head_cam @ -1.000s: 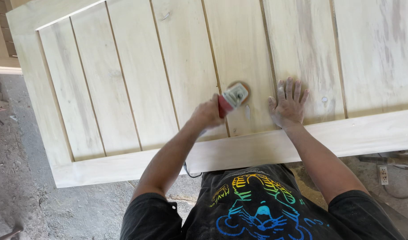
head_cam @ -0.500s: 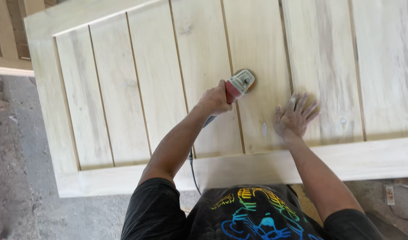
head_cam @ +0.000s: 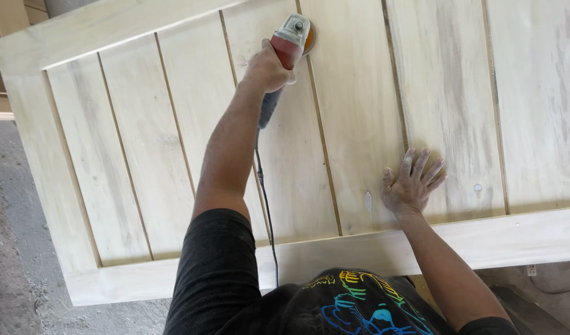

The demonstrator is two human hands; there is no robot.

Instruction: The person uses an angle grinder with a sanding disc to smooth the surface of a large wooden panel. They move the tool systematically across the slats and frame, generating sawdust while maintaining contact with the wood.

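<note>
While my left hand (head_cam: 267,65) is stretched far out over the wooden door (head_cam: 142,142), its fingers are wrapped tight around the red body of the sander (head_cam: 289,43). That tool lies near the door's far edge, its grey head and orange disc pressed onto a pale plank just beside one of the narrow grooves between the boards. From the rear of the tool, a dark cord (head_cam: 266,205) runs back along my forearm, crosses the planks and the near rail, and drops out of sight at my black shirt (head_cam: 223,279). My right hand (head_cam: 411,183) holds nothing: it rests palm down with the fingers spread flat on a plank close to the near rail, well apart from the sander. A small pale oval mark (head_cam: 368,201) shows on the wood just to the left of that hand, and a small round knot (head_cam: 477,187) to its right. Grey concrete floor (head_cam: 18,260) appears beyond the door's left edge.
</note>
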